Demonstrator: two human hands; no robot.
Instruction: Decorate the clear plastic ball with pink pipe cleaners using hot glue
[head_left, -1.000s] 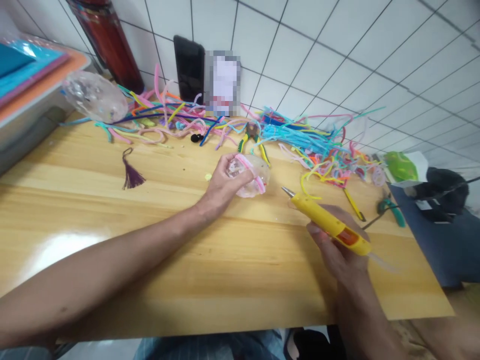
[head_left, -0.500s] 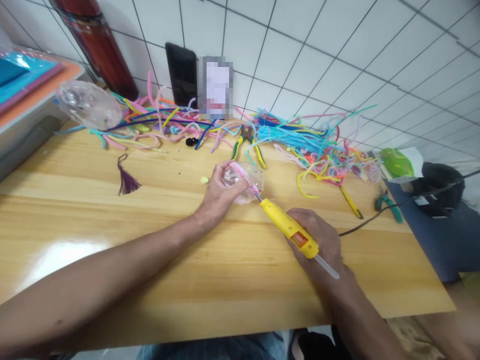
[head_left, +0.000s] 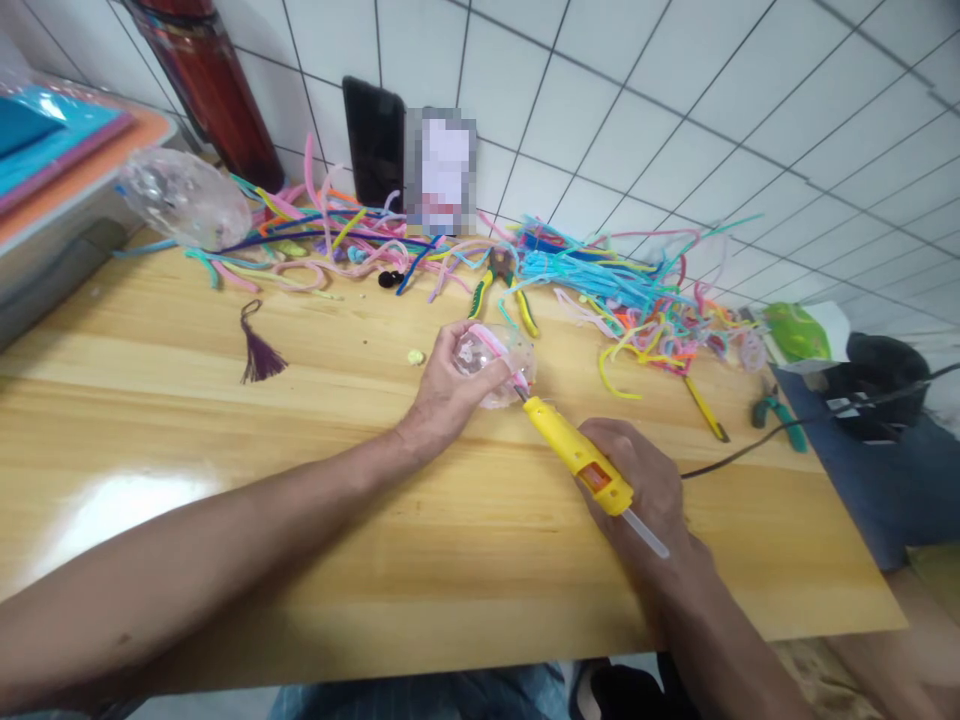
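My left hand is closed around a clear rounded plastic piece, its thumb lying on a pink strip that runs across the plastic. In my right hand is a yellow hot glue gun, gripped with the fingers wrapped under it. The gun's metal nozzle meets the pink strip's lower end, close to my left thumb; whether it touches is too small to tell. A clear glue stick juts from the back of the gun.
Colourful pipe cleaners lie heaped along the tiled wall. Yellow-green pliers, a purple tassel, a yellow cutter and teal pliers lie on the table. A black cord trails right. Another clear plastic piece lies left.
The view has shifted slightly, so the whole scene sits a little further right. Both hands keep their holds, and the glue gun's nozzle stays at the pink strip.
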